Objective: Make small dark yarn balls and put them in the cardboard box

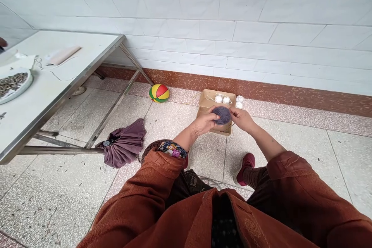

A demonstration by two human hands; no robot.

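My left hand (207,121) is closed around a grey-purple ball of yarn (222,115), its thumb across the near side. At the ball's right edge, the fingers of my right hand (241,119) are pinched together on the yarn; the exact strand between them is too small to make out. Under my hands, an open cardboard box (204,99) sits on the floor and is partly covered by them. Inside it lie white balls of yarn (219,98) with loose pale strands. More white yarn balls (239,104) rest just outside its right side.
A white metal-framed table (95,42) stands at left, bearing a dish of dark dried pieces (29,81) and a pinkish roll (64,55). A colourful ball (159,93) lies near the tiled wall (247,46). A folded purple umbrella (124,143) leans by the table frame.
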